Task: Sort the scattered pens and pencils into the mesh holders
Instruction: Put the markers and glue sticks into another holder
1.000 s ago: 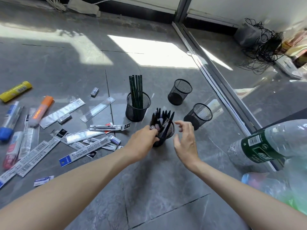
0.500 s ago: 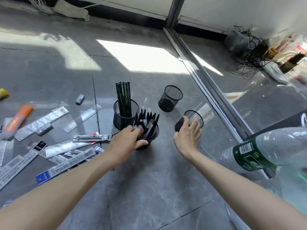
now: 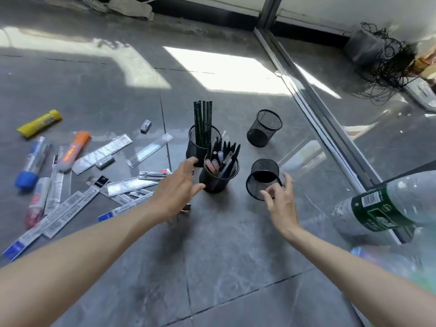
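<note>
Four black mesh holders stand on the grey floor. One holds green pencils (image 3: 203, 123). In front of it is the holder full of pens (image 3: 220, 178). The far empty holder (image 3: 264, 132) stands upright. The near empty holder (image 3: 262, 179) leans with its mouth towards me. My right hand (image 3: 282, 204) pinches this holder's near rim between thumb and curled fingers. My left hand (image 3: 177, 187) is spread just left of the pen holder, thumb tip near its base, holding nothing.
Packaged refills (image 3: 70, 208), an orange highlighter (image 3: 73, 149), a yellow tube (image 3: 40, 122), a blue-capped marker (image 3: 30, 164) and small erasers (image 3: 145, 126) litter the floor at left. A plastic bottle (image 3: 382, 208) lies at right by a metal floor track (image 3: 330, 128). Tangled cables (image 3: 387, 67) sit far right.
My right hand reached to the near empty holder, then drew it closer, so it now leans towards me. My left hand let go of the pen holder and spread its fingers.
</note>
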`<state>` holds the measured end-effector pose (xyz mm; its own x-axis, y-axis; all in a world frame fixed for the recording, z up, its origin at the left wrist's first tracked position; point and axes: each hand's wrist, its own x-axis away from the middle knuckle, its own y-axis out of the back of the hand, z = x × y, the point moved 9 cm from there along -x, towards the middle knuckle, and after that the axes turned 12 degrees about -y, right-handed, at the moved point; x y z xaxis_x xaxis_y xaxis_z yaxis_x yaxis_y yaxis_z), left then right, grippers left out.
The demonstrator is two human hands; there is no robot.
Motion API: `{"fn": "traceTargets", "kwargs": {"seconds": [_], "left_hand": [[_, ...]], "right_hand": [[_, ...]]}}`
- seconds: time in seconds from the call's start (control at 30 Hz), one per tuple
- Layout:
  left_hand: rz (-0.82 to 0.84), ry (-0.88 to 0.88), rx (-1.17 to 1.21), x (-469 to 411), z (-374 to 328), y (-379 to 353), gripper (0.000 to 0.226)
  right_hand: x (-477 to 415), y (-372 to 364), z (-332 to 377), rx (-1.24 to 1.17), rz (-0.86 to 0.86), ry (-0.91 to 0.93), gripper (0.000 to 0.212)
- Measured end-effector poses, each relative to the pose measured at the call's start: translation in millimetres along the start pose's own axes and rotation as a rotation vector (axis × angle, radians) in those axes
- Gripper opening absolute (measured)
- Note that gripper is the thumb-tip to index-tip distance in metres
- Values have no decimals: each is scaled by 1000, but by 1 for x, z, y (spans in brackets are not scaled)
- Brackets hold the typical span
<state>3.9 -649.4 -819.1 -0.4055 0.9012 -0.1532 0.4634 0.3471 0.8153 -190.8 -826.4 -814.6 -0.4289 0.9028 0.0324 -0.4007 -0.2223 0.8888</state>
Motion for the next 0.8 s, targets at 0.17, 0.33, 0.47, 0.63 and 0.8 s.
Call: {"fn": "traceTargets", "kwargs": {"seconds": [0.17, 0.33, 0.47, 0.63, 0.8], "left_hand": [[76, 96, -62, 18, 19, 20, 57], [148, 95, -115, 26, 23, 19, 36], [274, 133, -282, 40, 40, 14, 25], [374, 68, -371, 50, 47, 5, 20], [349, 10, -346, 46, 29, -2, 22]], "right_hand": [[-5, -5, 30, 9, 8, -6, 40], [-2, 1, 29, 33, -37, -139, 30], [9, 12, 12, 20, 11, -168, 51], [39, -6, 30, -9, 198, -29, 48], [58, -31, 61, -63, 334, 72, 42]]}}
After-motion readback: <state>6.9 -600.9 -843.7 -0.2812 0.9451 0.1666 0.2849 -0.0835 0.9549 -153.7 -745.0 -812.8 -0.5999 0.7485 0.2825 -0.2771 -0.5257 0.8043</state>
